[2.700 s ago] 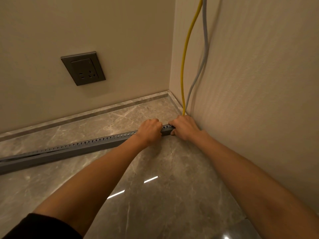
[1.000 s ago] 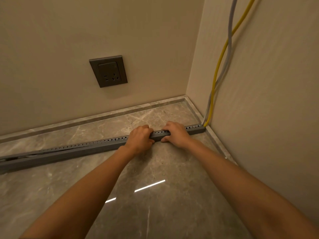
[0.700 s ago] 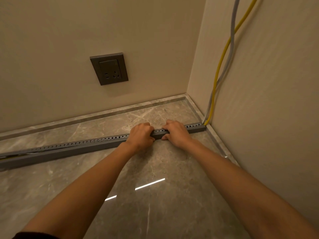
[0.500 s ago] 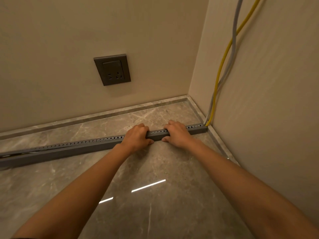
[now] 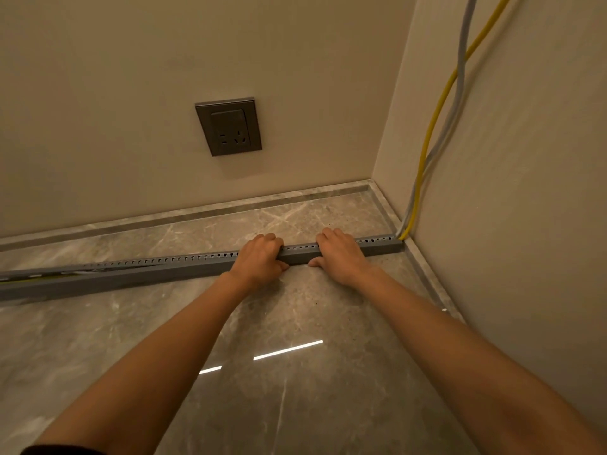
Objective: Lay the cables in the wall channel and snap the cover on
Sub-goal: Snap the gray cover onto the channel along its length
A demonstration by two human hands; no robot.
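A long grey slotted cable channel (image 5: 157, 269) lies across the marble floor, its right end against the right wall. Both hands clasp it from above, side by side: my left hand (image 5: 261, 257) and my right hand (image 5: 340, 256), with a short stretch of channel bare between them. A yellow cable (image 5: 437, 113) and a grey cable (image 5: 461, 77) hang down the right wall and enter the channel's right end. At the far left the cover (image 5: 39, 275) sits raised and a bit of yellow cable shows inside.
A grey wall socket (image 5: 229, 126) sits on the back wall above the channel. A marble skirting (image 5: 184, 215) runs along the back wall and the right wall. The glossy marble floor (image 5: 295, 372) reflects a ceiling light.
Both hands have slid leftward along the channel, away from the right wall end. My left hand has moved further left than the right, so a gap has grown between them.
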